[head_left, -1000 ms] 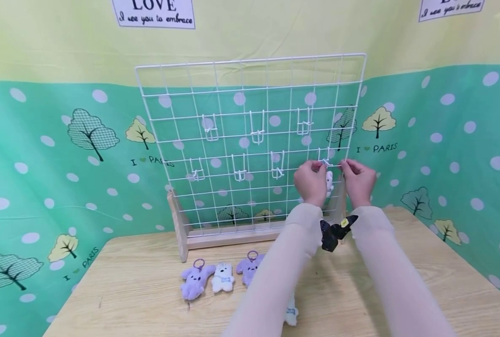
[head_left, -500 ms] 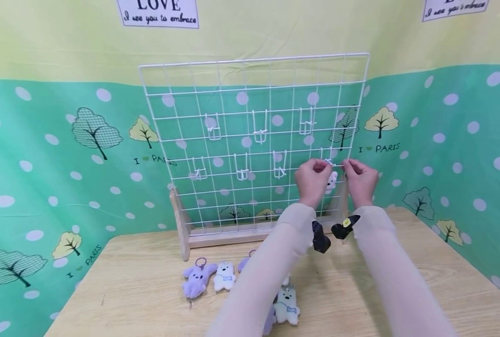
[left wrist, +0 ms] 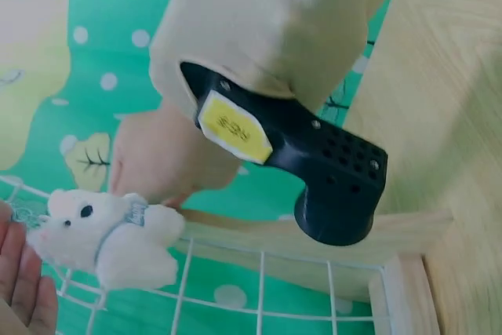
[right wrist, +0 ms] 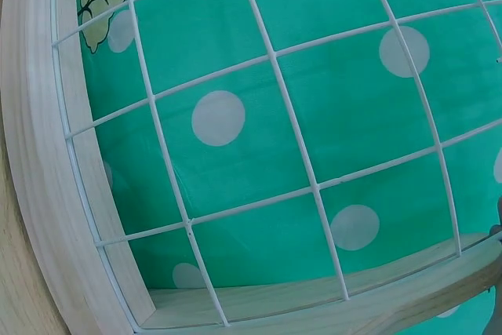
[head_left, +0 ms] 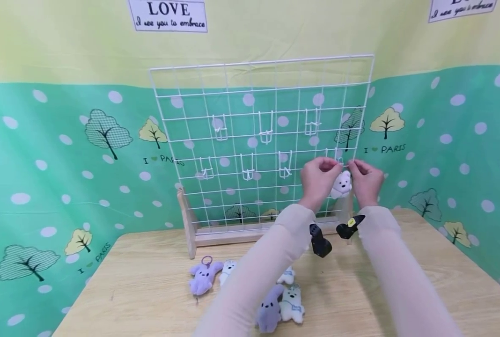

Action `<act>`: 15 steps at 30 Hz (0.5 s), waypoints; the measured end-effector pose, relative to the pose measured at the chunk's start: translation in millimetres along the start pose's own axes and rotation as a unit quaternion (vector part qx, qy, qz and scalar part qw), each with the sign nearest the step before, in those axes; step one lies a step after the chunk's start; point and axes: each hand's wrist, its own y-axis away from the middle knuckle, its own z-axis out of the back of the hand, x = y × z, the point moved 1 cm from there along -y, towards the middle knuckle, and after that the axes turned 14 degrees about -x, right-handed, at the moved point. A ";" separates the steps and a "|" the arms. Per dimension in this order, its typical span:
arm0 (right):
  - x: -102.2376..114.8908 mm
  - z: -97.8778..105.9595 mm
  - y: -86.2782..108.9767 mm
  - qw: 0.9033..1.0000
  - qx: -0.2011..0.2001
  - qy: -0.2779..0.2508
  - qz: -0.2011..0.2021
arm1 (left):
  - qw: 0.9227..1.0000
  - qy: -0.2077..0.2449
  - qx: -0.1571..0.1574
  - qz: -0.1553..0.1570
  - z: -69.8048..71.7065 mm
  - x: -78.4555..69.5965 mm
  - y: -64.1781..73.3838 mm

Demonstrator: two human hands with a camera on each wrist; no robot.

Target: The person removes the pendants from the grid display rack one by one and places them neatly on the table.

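In the head view my left hand (head_left: 317, 182) pinches at the top of a small white bear plush keychain (head_left: 341, 185), which hangs beside a hook at the right of a white wire grid panel (head_left: 275, 192). My right hand (head_left: 366, 181) has its fingertips together at the panel's right side wire, just right of the bear. The left wrist view shows the bear keychain (left wrist: 118, 237) with a pale strap, left fingers (left wrist: 27, 284) by its head. Behind it is the right hand (left wrist: 169, 154), its fingertips hidden. The right wrist view shows no hand.
Several wire hooks (head_left: 247, 173) hang on the panel in two rows, above a wooden base (head_left: 229, 238). On the wooden table (head_left: 140, 290) lie a purple plush keychain (head_left: 203, 277), another purple plush (head_left: 269, 311) and white bear plushes (head_left: 292, 304), partly behind the left sleeve.
The bear keychain has turned its face toward the camera and shows more fully between the hands. The left forearm has swung left, uncovering plushes on the table. The whole view has shifted slightly.
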 end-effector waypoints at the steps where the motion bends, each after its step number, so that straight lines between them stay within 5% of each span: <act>1: -0.8 0.0 -1.1 1.000 0.000 0.000 -0.002 | 1.000 0.011 0.004 0.005 1.0 -1.2 0.7; 9: -3.0 0.5 -2.6 1.000 -0.009 0.010 0.006 | 0.993 0.094 0.047 0.055 22.9 -13.7 7.0; 15: -0.8 0.5 0.1 1.000 -0.003 0.002 0.010 | 0.990 0.095 0.076 0.070 56.8 -19.3 12.0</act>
